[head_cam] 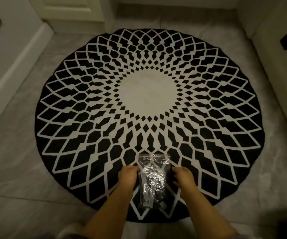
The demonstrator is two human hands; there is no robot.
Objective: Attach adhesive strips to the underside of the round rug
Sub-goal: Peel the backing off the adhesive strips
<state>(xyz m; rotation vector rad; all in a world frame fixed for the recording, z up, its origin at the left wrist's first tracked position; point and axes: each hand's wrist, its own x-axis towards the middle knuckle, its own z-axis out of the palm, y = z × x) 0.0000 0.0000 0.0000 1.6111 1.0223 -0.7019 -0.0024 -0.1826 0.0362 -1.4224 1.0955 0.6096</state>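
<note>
Plastic: one bag (152, 176), one rug (149, 94)

clear crinkled plastic bag (152, 176): contents only dark and pale strip shapes, kind unreadable | left hand (128, 176): fingers curled under, tips hidden | right hand (184, 176): motion-blurred, grip unclear | round black-and-white patterned rug (148, 94): underside hidden | forearms cut by bottom edge | bottom-right corner: dark blur, unidentifiable

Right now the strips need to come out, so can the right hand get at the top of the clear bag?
Probably yes: the right hand already sits at the clear bag's right edge, and nothing covers the bag's top on the rug.
</note>
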